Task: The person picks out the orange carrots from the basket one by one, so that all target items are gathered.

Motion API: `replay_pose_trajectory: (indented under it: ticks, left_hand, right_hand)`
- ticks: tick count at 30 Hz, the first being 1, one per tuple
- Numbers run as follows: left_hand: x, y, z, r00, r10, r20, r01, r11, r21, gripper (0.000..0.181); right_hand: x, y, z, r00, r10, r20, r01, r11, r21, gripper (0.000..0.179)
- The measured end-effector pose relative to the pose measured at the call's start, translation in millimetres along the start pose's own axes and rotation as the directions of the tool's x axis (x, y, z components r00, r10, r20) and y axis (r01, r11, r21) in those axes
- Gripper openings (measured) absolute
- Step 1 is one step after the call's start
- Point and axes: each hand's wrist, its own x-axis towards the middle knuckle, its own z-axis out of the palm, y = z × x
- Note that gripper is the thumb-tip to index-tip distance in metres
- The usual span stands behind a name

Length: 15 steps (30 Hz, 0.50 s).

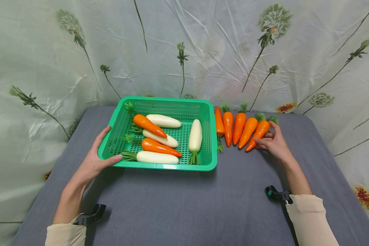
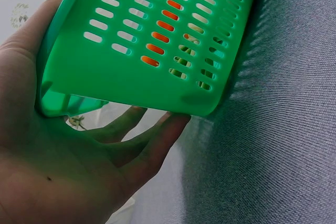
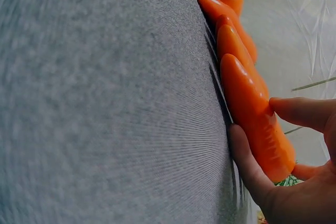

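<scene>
A green plastic basket (image 1: 211, 136) stands on the left part of the table, with white radishes (image 1: 195, 135) and two carrots (image 1: 161, 147) inside. My left hand (image 1: 93, 160) grips its near left corner, thumb over the front rim and fingers along the left side; the left wrist view shows this hand (image 2: 79, 156) against the perforated wall. To the right of the basket, several carrots (image 1: 228, 126) lie in a row with green tops. My right hand (image 1: 275, 141) holds the rightmost carrot (image 1: 259, 136) between thumb and fingers. In the right wrist view, that carrot (image 3: 254, 124) lies against its neighbour.
Grey cloth covers the table (image 1: 184, 208). Behind it hangs a pale curtain (image 1: 160, 51) printed with dandelions. The leftmost loose carrot (image 1: 219, 122) lies close beside the basket's right wall, with a green leafy top (image 1: 220, 145) pointing toward me.
</scene>
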Motion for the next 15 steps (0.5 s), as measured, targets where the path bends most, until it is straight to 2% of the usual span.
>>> replay_pose_trajectory:
  ticks: [7, 15]
  left_hand:
    - [0.4, -0.3, 0.0, 1.000, -0.001, 0.000, 0.001, 1.000, 0.006, 0.102]
    - [0.1, 0.3, 0.0, 1.000, -0.003, 0.000, 0.003, 1.000, 0.004, 0.102]
  right_hand:
    - [-3.7, -1.3, 0.6, 1.000, 0.010, -0.028, -0.013, 0.996, -0.086, 0.104]
    - [-5.0, -6.6, -2.7, 0.998, -0.014, -0.055, 0.007, 0.992, -0.123, 0.093]
